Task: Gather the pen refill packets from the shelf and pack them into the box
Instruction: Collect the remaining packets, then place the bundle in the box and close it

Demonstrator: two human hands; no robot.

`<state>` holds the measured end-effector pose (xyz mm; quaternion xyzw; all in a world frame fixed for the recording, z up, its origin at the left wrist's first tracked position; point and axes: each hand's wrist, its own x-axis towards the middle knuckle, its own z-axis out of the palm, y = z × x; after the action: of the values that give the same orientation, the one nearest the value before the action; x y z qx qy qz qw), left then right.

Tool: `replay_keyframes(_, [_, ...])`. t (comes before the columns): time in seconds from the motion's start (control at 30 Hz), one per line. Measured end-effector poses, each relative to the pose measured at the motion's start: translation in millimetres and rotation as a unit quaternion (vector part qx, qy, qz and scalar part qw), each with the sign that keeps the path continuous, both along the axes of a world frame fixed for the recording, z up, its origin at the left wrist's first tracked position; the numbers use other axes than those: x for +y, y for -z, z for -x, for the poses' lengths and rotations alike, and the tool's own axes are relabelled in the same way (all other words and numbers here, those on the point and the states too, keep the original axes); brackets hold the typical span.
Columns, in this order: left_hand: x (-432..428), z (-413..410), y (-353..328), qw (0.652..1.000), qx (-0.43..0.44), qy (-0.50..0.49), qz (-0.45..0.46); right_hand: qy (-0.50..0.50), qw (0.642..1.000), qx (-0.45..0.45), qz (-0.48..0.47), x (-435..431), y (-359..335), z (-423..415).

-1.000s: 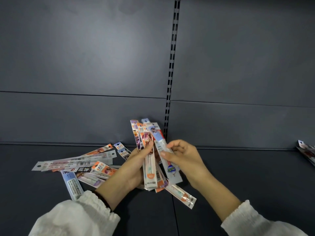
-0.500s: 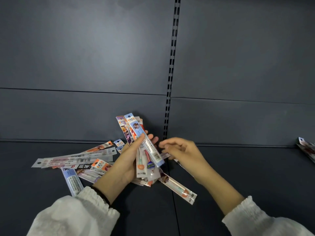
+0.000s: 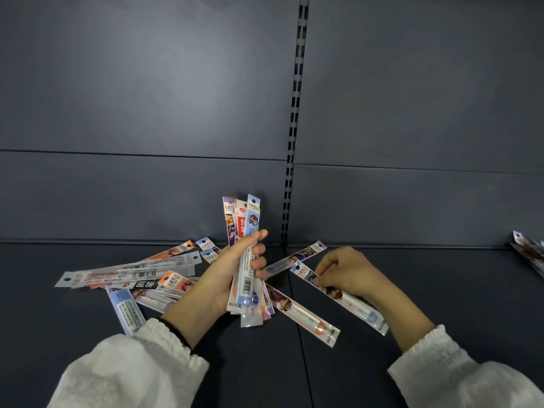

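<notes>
Head view: looking forward and down onto a dark grey shelf (image 3: 441,304) filling the lower half of the frame.
Left hand (image 3: 223,278): centre of frame, fingers and thumb wrapped round the held bundle (image 3: 246,260); thumb across the front, fingertips showing at its right edge.
Held bundle: several pen refill packets, upright, hang-hole ends on top and slightly fanned, lower ends protruding below the palm. Contact with the shelf: cannot tell.
Right hand (image 3: 347,272): right of centre, knuckles up, fingers curled down and pinched on the upper end of the single packet (image 3: 353,304).
Single packet: diagonal, upper left to lower right, passing under the right wrist. Flat or lifted: cannot tell.
Loose packets (image 3: 132,273): overlapping heap on the shelf, left of centre, partly hidden behind the left hand.
Orange-ended packet (image 3: 306,316): flat on the shelf between the forearms, upper end under the bundle.
Purple-topped packet (image 3: 300,257): between the hands, slanting up to the right.
Sleeves (image 3: 132,372): white, gathered cuffs, lower corners.
Back panel (image 3: 147,98): dark grey, upper half, with slotted upright (image 3: 294,113) just right of centre.
Printed packs (image 3: 530,254): right edge, blurred, cut off by the frame.
</notes>
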<state>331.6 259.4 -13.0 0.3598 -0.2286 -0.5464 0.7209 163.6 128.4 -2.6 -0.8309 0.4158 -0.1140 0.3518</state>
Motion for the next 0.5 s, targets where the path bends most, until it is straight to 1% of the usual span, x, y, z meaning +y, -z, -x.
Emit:
replay_keyframes(0.07, [1.4, 0.5, 0.4, 1.0, -0.018, 0.006, -0.01, -0.002, 0.992, -0.104, -0.067, 1.1, -2.1, -0.5])
replay_keyframes(0.1, [1.8, 0.6, 0.5, 1.0, -0.02, 0.004, -0.019, -0.003, 0.981, -0.164, -0.105, 1.3, -4.0, -0.9])
replay_keyframes(0.13, [1.4, 0.5, 1.1, 1.0, -0.012, 0.001, -0.026, -0.009, 0.963, -0.223, -0.148, 2.8, -6.7, -2.0])
replay_keyframes(0.2, [1.0, 2.6, -0.6, 0.999, 0.009, 0.019, -0.028, -0.037, 0.912, -0.328, -0.243, 7.9, -9.4, -6.5])
replay_keyframes(0.23, [1.3, 4.5, -2.2, 0.999, 0.002, 0.037, -0.033, -0.053, 0.887, -0.365, -0.279, 11.8, -9.7, -9.6])
replay_keyframes(0.27, [1.7, 6.5, -2.7, 0.997, -0.019, 0.052, -0.045, -0.064, 0.87, -0.388, -0.298, 16.1, -9.9, -12.7])
replay_keyframes(0.3, [2.1, 8.4, -2.6, 0.995, -0.05, 0.061, -0.063, -0.069, 0.863, -0.398, -0.304, 20.9, -10.4, -15.2])
replay_keyframes(0.37, [3.7, 10.9, -2.4, 0.988, -0.093, 0.088, -0.085, -0.063, 0.86, -0.415, -0.289, 27.9, -11.7, -18.8])
replay_keyframes(0.47, [7.8, 15.2, -6.3, 0.983, -0.108, 0.127, -0.073, -0.044, 0.854, -0.449, -0.257, 32.6, -14.0, -19.0])
replay_keyframes(0.5, [8.4, 15.8, -7.0, 0.982, -0.117, 0.13, -0.069, -0.037, 0.859, -0.451, -0.24, 33.5, -13.9, -19.0])
